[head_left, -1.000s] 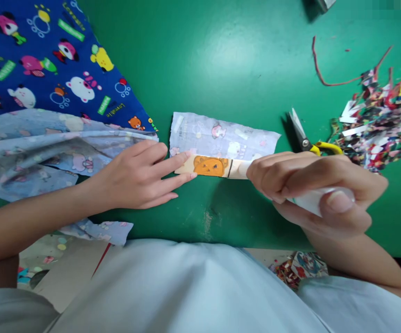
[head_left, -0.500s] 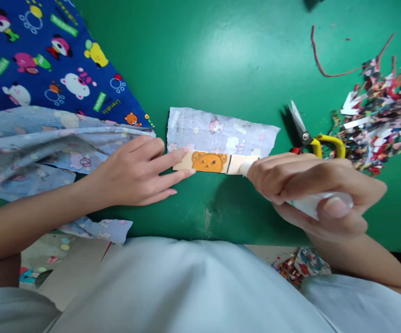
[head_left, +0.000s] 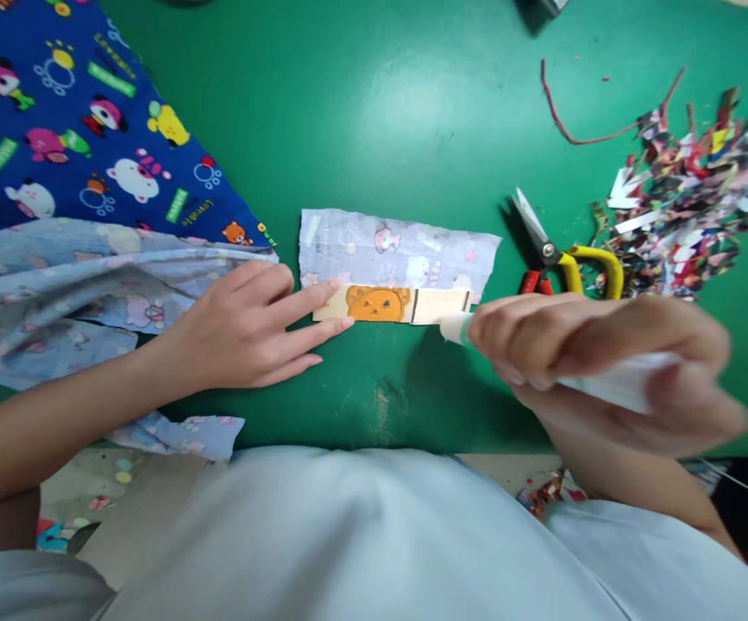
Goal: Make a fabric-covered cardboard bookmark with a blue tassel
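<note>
A cream strip (head_left: 442, 305) with an orange bear face (head_left: 377, 304) and dark lines lies along the lower edge of a pale printed cloth piece (head_left: 399, 250). My left hand (head_left: 250, 323) rests with spread fingers, its index and middle fingertips on the strip's left end. In my right hand (head_left: 581, 362) is a white, translucent bottle (head_left: 619, 379), probably glue, tipped with its white nozzle (head_left: 455, 327) down by the strip's right end. The fingers wrap around the bottle and hide much of it; the thumb is blurred.
Scissors (head_left: 548, 252) with yellow handles lie open beyond my right hand, beside a red-handled tool (head_left: 534, 281). A heap of coloured scraps (head_left: 684, 207) and a reddish string (head_left: 561, 129) are at the right. Blue printed fabric (head_left: 134, 138) covers the green table's (head_left: 374, 112) left side.
The nozzle has drawn slightly off the strip toward its lower right edge, and my right thumb has moved on the bottle. The whole view has shifted a little; my left hand stays on the strip.
</note>
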`<state>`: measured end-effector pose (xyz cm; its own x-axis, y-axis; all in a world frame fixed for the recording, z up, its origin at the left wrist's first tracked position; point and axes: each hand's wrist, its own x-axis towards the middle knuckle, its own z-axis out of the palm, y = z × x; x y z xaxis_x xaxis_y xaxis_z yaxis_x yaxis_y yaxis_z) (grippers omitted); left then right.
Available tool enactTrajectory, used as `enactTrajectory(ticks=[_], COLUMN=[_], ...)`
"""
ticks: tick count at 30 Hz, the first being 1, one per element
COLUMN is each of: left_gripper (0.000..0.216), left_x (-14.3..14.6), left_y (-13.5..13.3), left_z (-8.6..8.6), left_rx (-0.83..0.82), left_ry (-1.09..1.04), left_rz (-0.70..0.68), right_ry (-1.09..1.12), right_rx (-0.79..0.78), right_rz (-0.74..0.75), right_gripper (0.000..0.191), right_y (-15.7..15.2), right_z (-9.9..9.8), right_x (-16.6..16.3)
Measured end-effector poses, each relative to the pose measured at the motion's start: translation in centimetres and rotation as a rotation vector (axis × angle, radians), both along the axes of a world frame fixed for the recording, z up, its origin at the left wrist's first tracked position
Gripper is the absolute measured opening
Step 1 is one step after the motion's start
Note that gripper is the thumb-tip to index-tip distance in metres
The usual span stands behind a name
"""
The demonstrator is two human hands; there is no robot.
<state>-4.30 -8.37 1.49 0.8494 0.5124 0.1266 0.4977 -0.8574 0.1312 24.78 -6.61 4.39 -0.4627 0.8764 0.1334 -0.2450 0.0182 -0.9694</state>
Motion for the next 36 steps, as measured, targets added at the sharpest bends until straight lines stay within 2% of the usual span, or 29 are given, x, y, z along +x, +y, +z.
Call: enactTrajectory(ticks=[2,4,7,10,13,17,21,25,27,32,36], left_gripper=[0.033,0.033,0.033,0.034,0.036,0.035,0.036,0.035,0.036,0.038,0.040], left_x=[0.0,0.0,0.0,-0.1,-0.2,-0.2,-0.1,0.0,0.1,0.0,-0.1], left_y=[0.0,0.0,0.0,0.0,-0.1,-0.1,-0.1,0.1,0.1,0.0,-0.1], left_z=[-0.1,-0.2,-0.3,-0.3,-0.1,0.1,0.1,0.0,0.0,0.0,-0.1], left_rx=[-0.011,-0.016,-0.012,-0.004,-0.009,-0.006,0.003,0.008,0.006,0.007,0.014], left_ry=[-0.005,-0.014,-0.019,-0.015,-0.012,0.022,0.042,-0.014,-0.025,-0.017,0.000], left_rz=[0.000,0.002,0.003,-0.006,-0.009,-0.002,0.000,-0.008,-0.014,-0.020,-0.014], right_ry=[-0.088,-0.143,-0.084,-0.014,0.034,0.054,-0.049,-0.001,-0.043,-0.096,-0.041], right_rx=[-0.065,-0.043,0.042,0.172,0.237,0.215,0.099,0.130,0.100,0.011,-0.004], right_rz=[-0.064,-0.135,-0.157,-0.069,-0.016,-0.060,-0.123,-0.064,-0.079,-0.084,-0.075], right_gripper=[0.035,0.038,0.031,0.024,0.021,0.022,0.026,0.027,0.030,0.034,0.035], right_y=[-0.1,-0.2,0.2,1.2,2.2,2.2,0.6,-0.9,-1.2,0.2,2.1], right_z=[1.3,1.7,0.4,-1.5,-2.5,-2.4,-2.0,-1.9,-1.7,-0.9,-1.1], right_x=[0.6,0.9,0.7,0.5,0.3,0.1,0.2,0.4,0.4,0.4,0.5])
